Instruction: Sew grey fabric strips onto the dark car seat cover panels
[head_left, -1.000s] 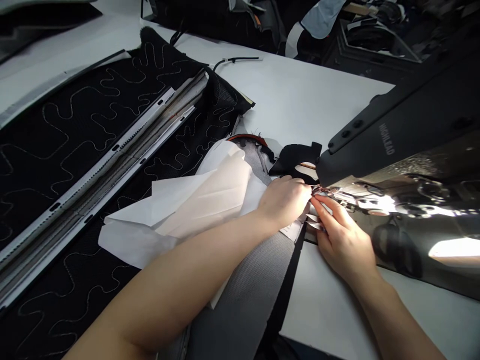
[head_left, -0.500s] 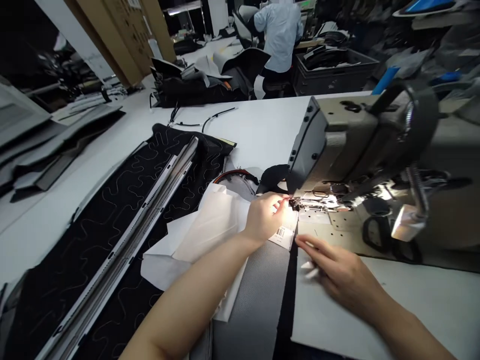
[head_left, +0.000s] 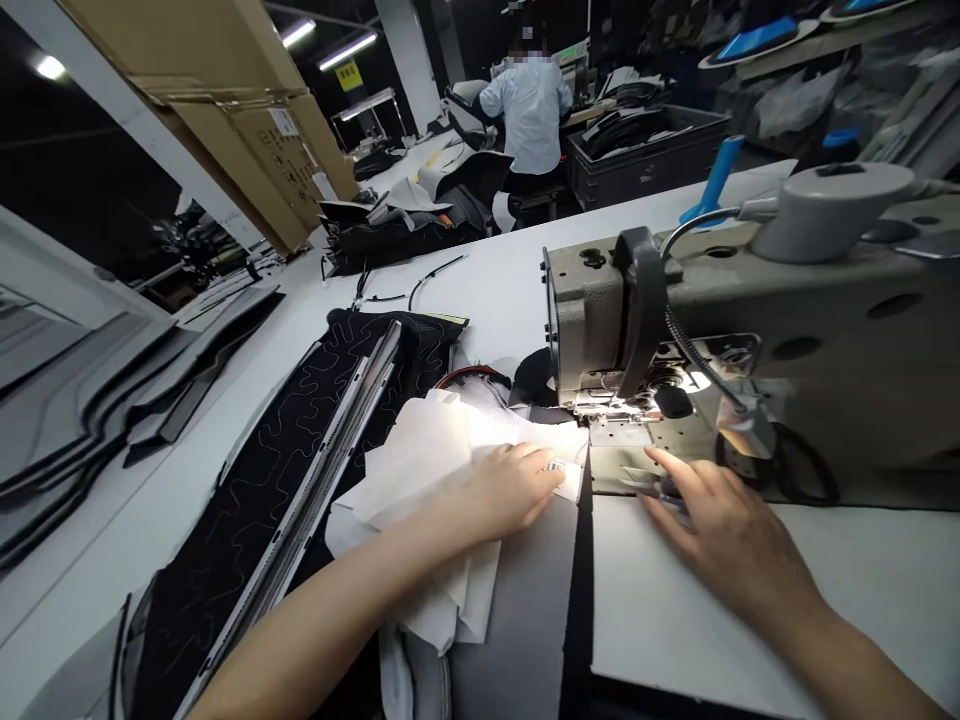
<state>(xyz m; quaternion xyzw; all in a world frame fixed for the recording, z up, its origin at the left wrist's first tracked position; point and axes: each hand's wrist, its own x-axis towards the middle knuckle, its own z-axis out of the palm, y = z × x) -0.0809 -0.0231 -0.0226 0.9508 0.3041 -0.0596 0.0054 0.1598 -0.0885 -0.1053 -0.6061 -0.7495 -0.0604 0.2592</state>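
Observation:
My left hand (head_left: 514,488) lies flat, palm down, on the white fabric sheets (head_left: 424,470) and the grey fabric piece (head_left: 525,600), its fingertips beside a small barcode label (head_left: 556,466). My right hand (head_left: 724,525) rests on the table at the sewing machine's base plate (head_left: 622,462), fingers spread over a small metal tool whose shape I cannot make out. The grey sewing machine (head_left: 750,330) stands right behind both hands, its needle area lit by a lamp.
A black quilted cover with white plastic strips (head_left: 300,450) stretches along the left of the white table (head_left: 750,620). Stacked grey panels (head_left: 112,380) lie far left. A person in a light blue shirt (head_left: 529,105) works at the back near cardboard boxes (head_left: 247,130).
Both hands drew back from the needle area toward me. The left hand flattened onto the fabric and the right hand moved to the base plate. My head lifted, showing the whole machine.

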